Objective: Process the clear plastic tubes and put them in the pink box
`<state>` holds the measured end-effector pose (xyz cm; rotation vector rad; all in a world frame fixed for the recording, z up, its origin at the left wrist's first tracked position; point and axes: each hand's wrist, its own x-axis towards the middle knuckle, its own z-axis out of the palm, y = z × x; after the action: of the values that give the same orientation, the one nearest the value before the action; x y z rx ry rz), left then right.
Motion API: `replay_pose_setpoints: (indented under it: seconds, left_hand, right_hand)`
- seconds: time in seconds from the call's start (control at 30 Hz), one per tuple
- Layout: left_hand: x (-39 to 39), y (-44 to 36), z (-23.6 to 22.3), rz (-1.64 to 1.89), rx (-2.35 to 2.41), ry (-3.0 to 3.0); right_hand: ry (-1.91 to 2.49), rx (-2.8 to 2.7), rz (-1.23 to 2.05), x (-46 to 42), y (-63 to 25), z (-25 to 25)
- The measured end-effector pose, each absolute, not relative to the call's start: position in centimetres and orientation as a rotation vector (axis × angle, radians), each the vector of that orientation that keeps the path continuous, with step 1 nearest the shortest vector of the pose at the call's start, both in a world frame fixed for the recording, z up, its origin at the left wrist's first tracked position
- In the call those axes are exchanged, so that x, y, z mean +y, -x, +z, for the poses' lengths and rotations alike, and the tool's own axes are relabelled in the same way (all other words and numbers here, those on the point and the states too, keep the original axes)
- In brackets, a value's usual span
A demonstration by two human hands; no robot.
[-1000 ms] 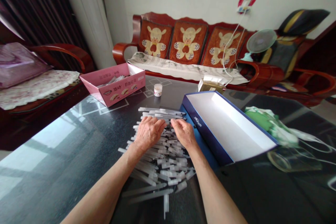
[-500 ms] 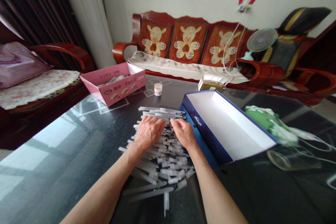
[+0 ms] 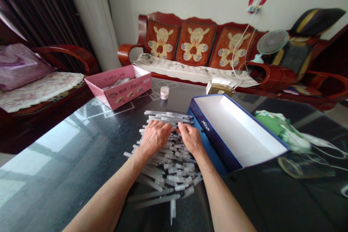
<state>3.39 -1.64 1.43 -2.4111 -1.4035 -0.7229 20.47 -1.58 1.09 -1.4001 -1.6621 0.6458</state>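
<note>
Many slim, whitish translucent pens (image 3: 168, 116) and short pen caps (image 3: 176, 178) lie in a loose heap on the dark table. Over the far part of the heap, my left hand (image 3: 157, 135) is closed, palm down, its fingers curled around one end of a pen. Close on its right, my right hand (image 3: 190, 137) pinches the other end with thumb and fingers. Only a short piece of this pen shows in the narrow gap between the hands; the fingers hide the rest.
A blue box (image 3: 239, 127) with a white inside stands right of the heap. At the back left is a pink box (image 3: 119, 87) with pens in it. A small white tub (image 3: 164, 92), a tissue box (image 3: 220, 87) and a green-white bag (image 3: 280, 127) are also on the glossy table (image 3: 67, 159).
The whole view has shifted very slightly. Both hands stay over the same part of the heap, with the right thumb turned a little.
</note>
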Motion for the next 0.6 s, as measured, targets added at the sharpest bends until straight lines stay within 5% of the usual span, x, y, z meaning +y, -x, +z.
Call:
replay_pose_setpoints:
  seconds: [0.6]
  left_hand:
    - [-1.53, -3.26, 1.37, -0.759, -1.419, 2.419]
  right_hand:
    - [1.273, -1.673, 0.695, -1.30, -20.92, 0.65]
